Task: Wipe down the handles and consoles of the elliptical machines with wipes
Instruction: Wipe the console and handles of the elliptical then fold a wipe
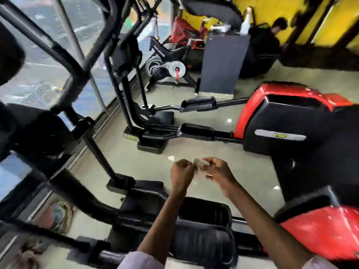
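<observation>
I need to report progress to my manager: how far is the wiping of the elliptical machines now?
Nothing visibly shows a wiped surface. In hand: left hand and right hand pinch a small wipe between them, above the floor and off any machine. Left: the near elliptical's handles and the far elliptical; no console is clearly visible.

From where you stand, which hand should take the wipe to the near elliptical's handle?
Left, probably. Both hands pinch the wipe between them, but the left hand sits nearer the near elliptical's black handle, which rises on the left side; the right hand would cross over.
</observation>
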